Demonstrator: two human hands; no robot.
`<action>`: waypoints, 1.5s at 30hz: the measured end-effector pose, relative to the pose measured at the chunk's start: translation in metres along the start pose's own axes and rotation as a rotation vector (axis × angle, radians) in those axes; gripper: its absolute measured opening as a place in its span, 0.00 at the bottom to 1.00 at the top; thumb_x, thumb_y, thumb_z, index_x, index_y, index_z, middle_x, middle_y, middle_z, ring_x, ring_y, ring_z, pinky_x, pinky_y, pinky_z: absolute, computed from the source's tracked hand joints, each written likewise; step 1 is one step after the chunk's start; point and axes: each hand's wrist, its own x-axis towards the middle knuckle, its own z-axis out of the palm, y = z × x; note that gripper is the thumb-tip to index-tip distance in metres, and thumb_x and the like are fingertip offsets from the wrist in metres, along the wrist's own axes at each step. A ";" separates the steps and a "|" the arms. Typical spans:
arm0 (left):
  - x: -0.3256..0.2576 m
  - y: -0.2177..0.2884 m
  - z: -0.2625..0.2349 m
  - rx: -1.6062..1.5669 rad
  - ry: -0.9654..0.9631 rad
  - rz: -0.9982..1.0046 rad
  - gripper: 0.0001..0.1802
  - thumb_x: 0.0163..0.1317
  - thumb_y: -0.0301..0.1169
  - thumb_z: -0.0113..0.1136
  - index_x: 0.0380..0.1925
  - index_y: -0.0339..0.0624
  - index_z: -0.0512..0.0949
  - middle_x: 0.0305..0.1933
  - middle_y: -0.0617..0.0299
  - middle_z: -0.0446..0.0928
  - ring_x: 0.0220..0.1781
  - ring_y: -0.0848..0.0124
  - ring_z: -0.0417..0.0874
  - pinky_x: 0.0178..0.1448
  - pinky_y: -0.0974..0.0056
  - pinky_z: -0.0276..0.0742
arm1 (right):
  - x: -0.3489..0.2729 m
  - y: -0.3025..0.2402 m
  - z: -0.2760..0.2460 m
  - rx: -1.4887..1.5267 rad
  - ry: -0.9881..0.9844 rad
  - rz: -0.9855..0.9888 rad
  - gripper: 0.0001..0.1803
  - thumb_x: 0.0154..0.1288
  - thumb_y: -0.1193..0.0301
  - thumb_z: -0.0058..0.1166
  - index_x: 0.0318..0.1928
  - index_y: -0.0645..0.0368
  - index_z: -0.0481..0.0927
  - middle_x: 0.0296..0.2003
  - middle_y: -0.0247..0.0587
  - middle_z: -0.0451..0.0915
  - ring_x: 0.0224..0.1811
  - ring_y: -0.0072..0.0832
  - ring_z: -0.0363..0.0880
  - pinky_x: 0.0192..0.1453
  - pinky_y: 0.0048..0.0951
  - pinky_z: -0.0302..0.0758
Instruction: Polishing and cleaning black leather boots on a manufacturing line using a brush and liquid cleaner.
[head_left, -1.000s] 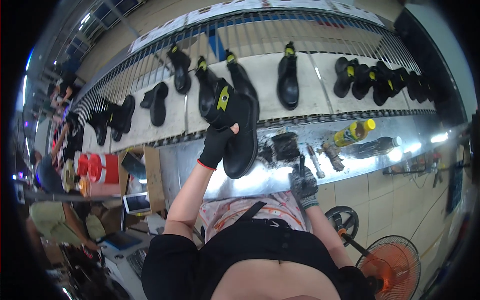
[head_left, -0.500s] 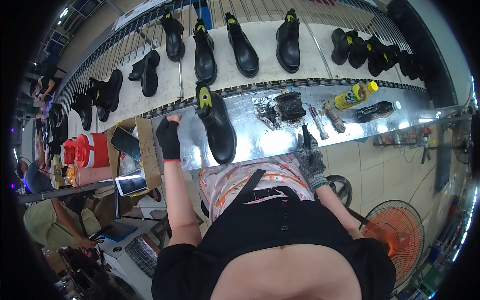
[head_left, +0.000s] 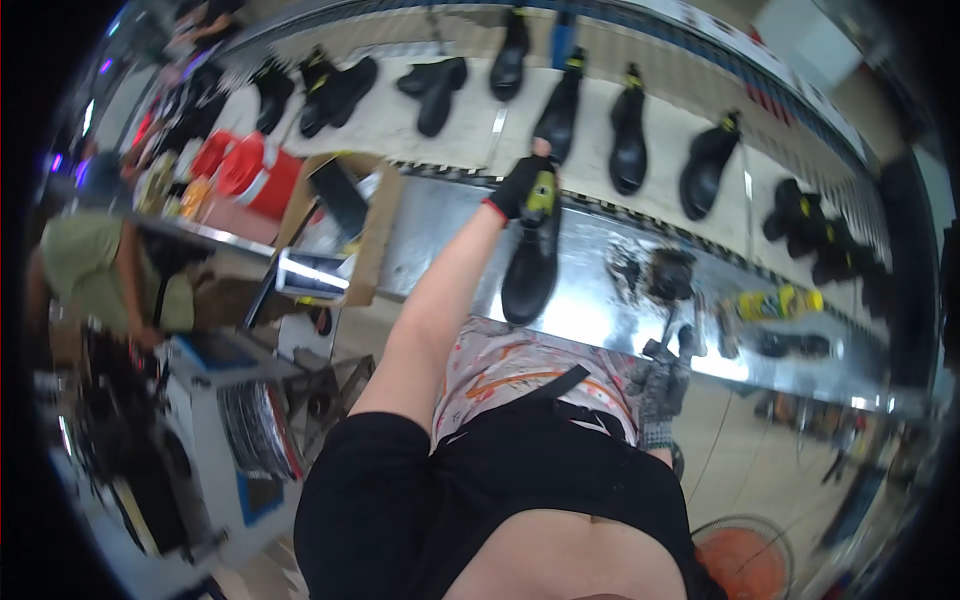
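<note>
My left hand (head_left: 520, 186), in a black glove with a red cuff, is closed on the top of a black ankle boot (head_left: 530, 268) with a yellow pull tab. The boot stands upright on the shiny metal worktable (head_left: 440, 235), toe toward me. My right hand (head_left: 660, 385), in a grey glove, rests at the table's near edge and grips a small dark hand tool (head_left: 668, 340) pointing up. Behind the table, several more black boots (head_left: 628, 140) lie spaced along a pale conveyor belt (head_left: 400, 115).
An open cardboard box (head_left: 365, 225) sits on the table's left end, with red containers (head_left: 240, 165) beyond it. A yellow bottle (head_left: 775, 302) and dark clutter (head_left: 665, 272) lie to the right. A person in a green shirt (head_left: 85, 260) works at the left. An orange fan (head_left: 745, 560) stands lower right.
The boot, held up sole-out a second ago, was set down on the table and released. My left hand now grips its top. My view has swung left; my right hand stays low.
</note>
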 end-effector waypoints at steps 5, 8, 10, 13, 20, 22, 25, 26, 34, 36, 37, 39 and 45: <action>-0.043 0.028 0.019 0.169 -0.058 0.198 0.44 0.56 0.71 0.32 0.18 0.37 0.74 0.28 0.58 0.74 0.39 0.66 0.75 0.52 0.65 0.67 | 0.002 -0.026 0.016 -0.023 0.012 0.158 0.32 0.65 0.77 0.45 0.67 0.52 0.50 0.35 0.40 0.76 0.15 0.19 0.71 0.12 0.21 0.68; -0.075 0.046 0.037 0.031 -0.292 0.529 0.44 0.53 0.71 0.33 0.19 0.36 0.75 0.27 0.62 0.73 0.40 0.66 0.73 0.58 0.64 0.62 | 0.003 -0.033 0.014 0.102 0.005 0.026 0.26 0.64 0.77 0.45 0.61 0.55 0.56 0.35 0.41 0.76 0.15 0.20 0.72 0.12 0.22 0.70; -0.085 0.057 0.048 0.172 -0.347 0.735 0.45 0.51 0.73 0.32 0.16 0.37 0.75 0.25 0.62 0.73 0.37 0.66 0.73 0.59 0.59 0.62 | 0.008 -0.033 0.013 0.093 0.030 -0.016 0.21 0.64 0.75 0.48 0.56 0.58 0.59 0.36 0.43 0.75 0.12 0.23 0.72 0.11 0.23 0.68; -0.100 0.067 0.063 0.257 -0.422 0.772 0.47 0.49 0.75 0.31 0.13 0.38 0.74 0.20 0.61 0.73 0.32 0.68 0.73 0.61 0.56 0.62 | 0.009 -0.033 0.008 -0.102 0.007 0.136 0.09 0.66 0.73 0.46 0.45 0.59 0.66 0.36 0.43 0.77 0.13 0.19 0.70 0.12 0.20 0.67; -0.117 0.075 0.081 0.274 -0.491 0.704 0.48 0.46 0.78 0.32 0.09 0.40 0.73 0.15 0.63 0.71 0.26 0.70 0.73 0.59 0.55 0.63 | 0.010 -0.045 0.007 -0.060 0.032 0.199 0.08 0.66 0.69 0.49 0.44 0.56 0.69 0.33 0.39 0.79 0.16 0.17 0.71 0.14 0.19 0.68; -0.115 0.075 0.085 0.264 -0.515 0.704 0.47 0.46 0.78 0.33 0.09 0.40 0.72 0.15 0.63 0.71 0.26 0.70 0.73 0.58 0.55 0.63 | 0.009 -0.059 0.010 0.065 -0.030 0.284 0.15 0.64 0.70 0.51 0.50 0.56 0.69 0.38 0.41 0.79 0.22 0.18 0.74 0.17 0.18 0.70; -0.113 0.074 0.091 0.236 -0.552 0.660 0.47 0.44 0.79 0.37 0.08 0.40 0.72 0.14 0.63 0.71 0.26 0.70 0.73 0.58 0.56 0.62 | 0.006 -0.093 0.015 0.369 -0.389 0.197 0.26 0.61 0.68 0.56 0.59 0.59 0.64 0.43 0.49 0.77 0.30 0.20 0.76 0.19 0.18 0.72; -0.111 0.074 0.092 0.234 -0.557 0.658 0.47 0.45 0.78 0.36 0.08 0.40 0.72 0.14 0.63 0.72 0.26 0.70 0.73 0.58 0.56 0.62 | 0.008 -0.106 0.017 0.355 -0.371 0.188 0.26 0.61 0.68 0.56 0.59 0.59 0.64 0.43 0.49 0.77 0.30 0.20 0.76 0.19 0.18 0.72; -0.104 0.071 0.095 0.260 -0.663 0.576 0.47 0.43 0.80 0.38 0.08 0.42 0.74 0.15 0.63 0.71 0.42 0.59 0.73 0.67 0.51 0.46 | 0.013 -0.161 0.044 -0.922 -0.696 -0.596 0.26 0.57 0.79 0.48 0.59 0.58 0.69 0.55 0.49 0.72 0.59 0.43 0.70 0.63 0.37 0.65; -0.103 0.071 0.095 0.268 -0.666 0.564 0.47 0.43 0.80 0.38 0.08 0.42 0.74 0.15 0.63 0.71 0.41 0.59 0.73 0.67 0.51 0.46 | 0.013 -0.163 0.047 -0.962 -0.729 -0.652 0.26 0.58 0.79 0.48 0.59 0.57 0.70 0.55 0.49 0.72 0.59 0.43 0.69 0.63 0.38 0.65; -0.103 0.071 0.095 0.272 -0.674 0.566 0.47 0.43 0.80 0.38 0.07 0.42 0.74 0.15 0.63 0.71 0.41 0.59 0.73 0.67 0.51 0.46 | 0.013 -0.163 0.048 -0.951 -0.734 -0.652 0.26 0.58 0.79 0.48 0.59 0.57 0.70 0.55 0.49 0.72 0.59 0.43 0.69 0.63 0.38 0.65; -0.103 0.071 0.096 0.267 -0.672 0.563 0.47 0.43 0.80 0.38 0.07 0.42 0.74 0.14 0.63 0.71 0.40 0.59 0.73 0.67 0.51 0.46 | 0.014 -0.163 0.049 -0.986 -0.745 -0.606 0.25 0.58 0.79 0.47 0.59 0.56 0.70 0.55 0.49 0.71 0.59 0.43 0.69 0.64 0.38 0.65; -0.105 0.073 0.100 0.293 -0.665 0.535 0.48 0.42 0.81 0.37 0.07 0.42 0.73 0.14 0.63 0.71 0.40 0.59 0.73 0.68 0.50 0.46 | 0.016 -0.158 0.048 -0.949 -0.782 -0.610 0.26 0.58 0.78 0.49 0.60 0.56 0.69 0.55 0.49 0.71 0.59 0.43 0.69 0.64 0.38 0.64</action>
